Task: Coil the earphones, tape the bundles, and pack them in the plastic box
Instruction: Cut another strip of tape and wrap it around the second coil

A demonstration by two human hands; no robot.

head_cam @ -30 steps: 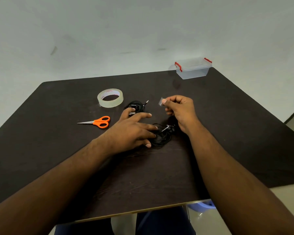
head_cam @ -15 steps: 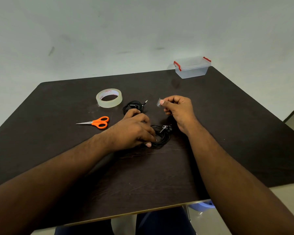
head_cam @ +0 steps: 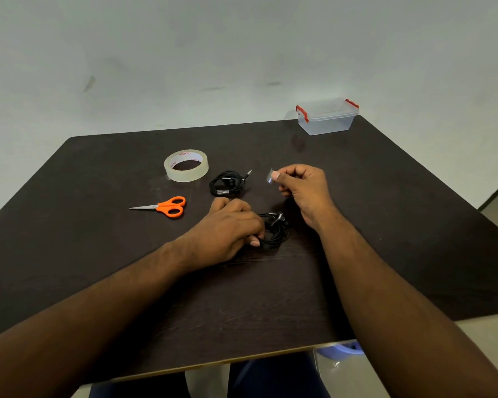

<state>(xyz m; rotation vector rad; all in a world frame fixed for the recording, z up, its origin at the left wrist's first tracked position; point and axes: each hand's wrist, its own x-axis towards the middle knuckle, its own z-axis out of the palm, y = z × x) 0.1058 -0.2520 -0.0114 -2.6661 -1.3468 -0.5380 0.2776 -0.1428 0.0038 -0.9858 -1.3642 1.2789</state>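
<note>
My left hand (head_cam: pixel 227 229) curls its fingers round a coil of black earphones (head_cam: pixel 275 231) lying on the dark table (head_cam: pixel 98 254); part of the coil is hidden under the hand. My right hand (head_cam: pixel 302 188) hovers just above and to the right of it, pinching a short strip of clear tape (head_cam: pixel 270 176) between thumb and forefinger. A second coiled black earphone bundle (head_cam: pixel 227 183) lies beyond my left hand. The clear plastic box (head_cam: pixel 327 116) with red clips stands shut at the far right corner.
A roll of clear tape (head_cam: pixel 186 165) lies at the middle left, with orange-handled scissors (head_cam: pixel 167 207) in front of it. The table's near edge runs just above my legs. A wall stands behind the table.
My left hand's fingers have gone from spread flat to curled round the near coil, uncovering the far bundle. The right hand with the tape strip has barely moved.
</note>
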